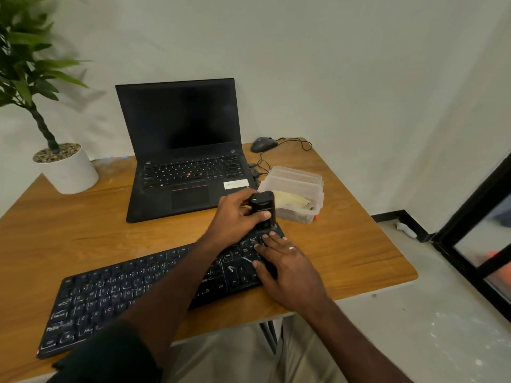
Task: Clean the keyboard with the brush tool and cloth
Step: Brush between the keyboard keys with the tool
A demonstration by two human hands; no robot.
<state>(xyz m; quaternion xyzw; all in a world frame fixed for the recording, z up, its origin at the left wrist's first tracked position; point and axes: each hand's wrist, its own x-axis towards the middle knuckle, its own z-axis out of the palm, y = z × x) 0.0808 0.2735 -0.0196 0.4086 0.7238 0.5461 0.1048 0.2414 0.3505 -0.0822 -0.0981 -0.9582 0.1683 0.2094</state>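
Keyboard [116, 297] is lying diagonally across the near part of the wooden table [345, 244], black, its right end reaching toward the table's right side. Left hand [237, 217] is gripping the brush tool [262, 208], a small black block held upright over the keyboard's far right corner, fingers curled around its body and thumb pressing on its side. Whether the tool's lower end is touching the keys cannot be told; that spot is dark and blurred. Right hand [287, 268] is resting flat on the keyboard's right end, fingers straight and spread over the keys, a ring showing on one finger, fingertips lying just beside the tool's base.

Just beyond the tool, a clear plastic container [296, 181] is sitting on the table with a pale yellowish cloth [293, 201] lying inside it. Black laptop [182, 150] is standing open behind the keyboard, screen dark. Wired mouse [262, 143] is sitting at the table's far edge, to the right of the laptop. Potted plant [66, 170] in a white pot is standing on the far left corner.
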